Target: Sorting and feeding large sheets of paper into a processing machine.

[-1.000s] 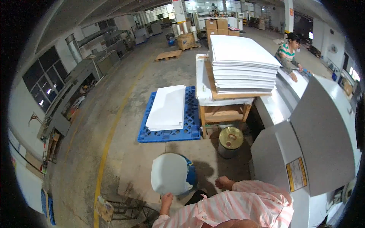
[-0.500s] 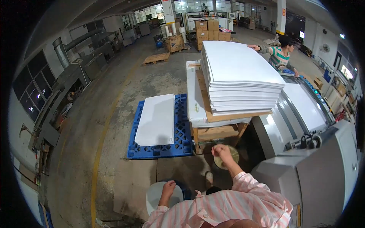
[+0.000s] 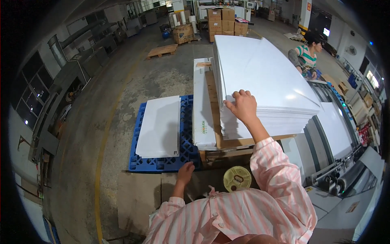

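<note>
My right hand [image 3: 244,106] rests on the near left corner of a tall stack of white sheets [image 3: 268,71]. Its fingers are bent and spread on the top surface, with the thumb apart by the stack's left edge. No sheet is seen lifted in that hand. My left hand [image 3: 185,172] hangs low by the front edge of a blue plastic pallet [image 3: 156,164]. Its fingers are loosely curled, with nothing visible in them. On the pallet lies a lower pile of white sheets [image 3: 159,126].
A wooden board and a white wrapped block [image 3: 202,118] support the tall stack. On the right stands a grey machine [image 3: 345,195] with a white sheet on its bed. A round yellowish lid [image 3: 237,179] is by my feet. A co-worker [image 3: 305,57] sits beyond the stack; cartons [image 3: 221,24] stand far back.
My right hand has risen from above the round lid onto the stack. My left hand has moved up toward the pallet. The co-worker's arm has come off the sheets.
</note>
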`<state>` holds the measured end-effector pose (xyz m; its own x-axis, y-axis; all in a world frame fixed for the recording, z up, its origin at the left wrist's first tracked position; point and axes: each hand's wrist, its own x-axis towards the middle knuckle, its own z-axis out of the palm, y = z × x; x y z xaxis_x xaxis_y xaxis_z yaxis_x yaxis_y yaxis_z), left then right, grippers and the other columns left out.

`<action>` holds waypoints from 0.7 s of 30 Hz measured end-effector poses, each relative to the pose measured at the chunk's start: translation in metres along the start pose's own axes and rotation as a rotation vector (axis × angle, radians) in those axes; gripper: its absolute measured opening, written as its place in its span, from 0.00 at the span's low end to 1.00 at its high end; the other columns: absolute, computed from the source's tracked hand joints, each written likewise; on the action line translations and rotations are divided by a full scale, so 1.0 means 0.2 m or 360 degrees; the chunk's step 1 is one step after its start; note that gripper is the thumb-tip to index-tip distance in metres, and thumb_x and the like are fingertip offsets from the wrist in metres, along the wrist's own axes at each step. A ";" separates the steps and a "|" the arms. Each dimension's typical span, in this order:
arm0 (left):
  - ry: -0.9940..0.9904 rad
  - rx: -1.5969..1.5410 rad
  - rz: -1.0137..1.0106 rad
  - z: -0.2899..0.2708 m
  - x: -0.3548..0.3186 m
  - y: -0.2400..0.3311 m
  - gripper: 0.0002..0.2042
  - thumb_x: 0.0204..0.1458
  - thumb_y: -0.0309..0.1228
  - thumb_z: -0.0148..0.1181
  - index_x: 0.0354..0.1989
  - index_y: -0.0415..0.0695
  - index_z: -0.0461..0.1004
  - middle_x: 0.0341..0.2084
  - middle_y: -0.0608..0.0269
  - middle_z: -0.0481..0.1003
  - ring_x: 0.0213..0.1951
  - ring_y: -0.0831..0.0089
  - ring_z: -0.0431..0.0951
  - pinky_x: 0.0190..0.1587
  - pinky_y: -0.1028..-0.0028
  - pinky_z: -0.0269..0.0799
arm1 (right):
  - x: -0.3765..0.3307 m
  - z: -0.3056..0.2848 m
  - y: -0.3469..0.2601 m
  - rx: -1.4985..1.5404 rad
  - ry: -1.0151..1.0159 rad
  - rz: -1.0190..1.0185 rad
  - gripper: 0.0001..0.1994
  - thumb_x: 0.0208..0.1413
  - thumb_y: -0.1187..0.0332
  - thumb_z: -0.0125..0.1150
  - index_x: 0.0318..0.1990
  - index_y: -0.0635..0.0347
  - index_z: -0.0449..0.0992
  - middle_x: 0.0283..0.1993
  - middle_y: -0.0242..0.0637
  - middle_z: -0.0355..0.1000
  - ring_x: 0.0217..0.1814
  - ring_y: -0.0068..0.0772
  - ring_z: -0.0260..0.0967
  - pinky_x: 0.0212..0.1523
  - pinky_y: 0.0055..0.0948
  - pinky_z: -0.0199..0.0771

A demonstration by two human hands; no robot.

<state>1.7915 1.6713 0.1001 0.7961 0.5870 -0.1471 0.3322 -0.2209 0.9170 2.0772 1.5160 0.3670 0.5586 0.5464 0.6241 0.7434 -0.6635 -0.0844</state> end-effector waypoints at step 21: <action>-0.0391 0.0837 0.2131 0.12 0.82 1.57 0.17 0.40 0.31 0.63 0.41 0.40 0.72 0.41 0.61 0.70 0.47 0.61 0.65 0.49 0.64 0.63 | 0.26 -0.24 0.11 0.0037 0.0623 -0.0163 0.09 0.45 0.70 0.62 0.19 0.59 0.70 0.20 0.36 0.66 0.21 0.36 0.65 0.20 0.32 0.64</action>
<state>2.0380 1.6792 0.3555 0.6987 -0.4156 0.5824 -0.6119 -0.7689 0.1854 2.1046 1.5044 0.4352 0.3022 0.3704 0.8783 0.7986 -0.6015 -0.0211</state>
